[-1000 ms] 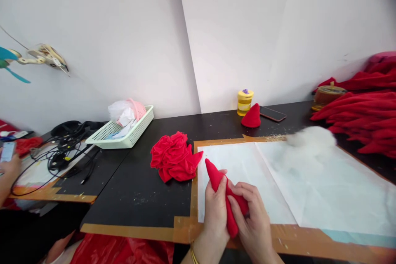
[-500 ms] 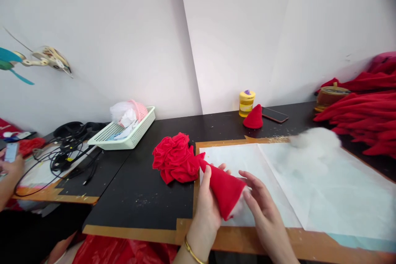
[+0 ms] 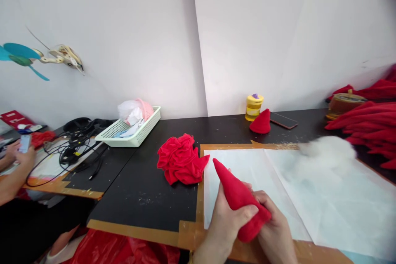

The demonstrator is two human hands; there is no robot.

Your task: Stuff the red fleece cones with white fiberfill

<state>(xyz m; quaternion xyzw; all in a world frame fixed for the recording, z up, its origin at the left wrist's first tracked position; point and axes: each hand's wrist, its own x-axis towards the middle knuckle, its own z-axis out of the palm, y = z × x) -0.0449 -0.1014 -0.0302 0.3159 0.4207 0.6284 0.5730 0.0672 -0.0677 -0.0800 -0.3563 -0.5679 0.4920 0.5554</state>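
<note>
A red cone-shaped cloth piece (image 3: 236, 192) is held over the front edge of the white sheet, its tip pointing up and left. My left hand (image 3: 229, 218) wraps round its left side, thumb pressed across the front. At its wide end, my right hand (image 3: 274, 225) grips from the right with bent fingers; the opening is hidden from view. A crumpled heap of red cloth (image 3: 181, 159) lies to the left. Another red cone (image 3: 260, 122) stands at the back, and a fluffy white stuffing pile (image 3: 329, 154) rests on the white sheet (image 3: 247, 165).
Behind are a yellow jar (image 3: 254, 108) and a phone (image 3: 284, 120). Stacked red pieces (image 3: 371, 123) lie at the right. A pale green basket (image 3: 133, 134) and black cables (image 3: 72, 148) are left. Another person's hands (image 3: 21, 156) hold a phone at far left.
The cone has moved slightly right and down, with its white-filled opening now turned out of sight. My right hand has closed on the wide end. The camera view has shifted left.
</note>
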